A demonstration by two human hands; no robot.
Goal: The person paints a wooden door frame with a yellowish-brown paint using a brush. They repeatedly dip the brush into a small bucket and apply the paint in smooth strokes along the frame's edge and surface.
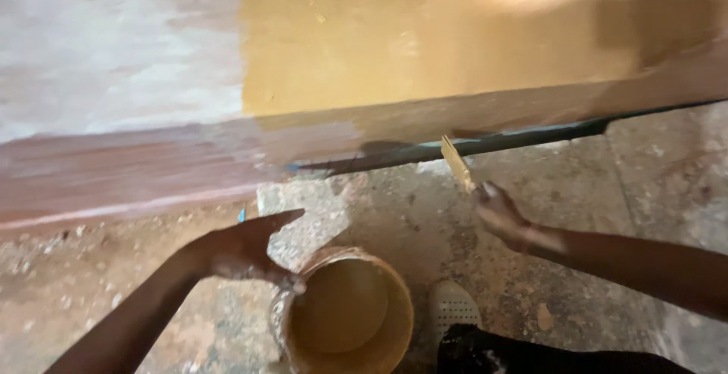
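Note:
My right hand (500, 211) grips a paintbrush (457, 163) coated in ochre paint, its bristles pointing up toward the bottom edge of a wooden board (425, 56). The board's right part is painted ochre, its left part is pale and bare. My left hand (246, 249) rests on the rim of a round bucket (345, 309) holding ochre paint, thumb stretched out to the right. The bucket stands on the ground between my arms.
The ground (576, 192) is rough, speckled concrete with dirt and paint spots. A dark strip (531, 137) runs under the board's lower edge. A white perforated shoe (455, 306) and a dark trouser leg (516, 355) show at the bottom, right of the bucket.

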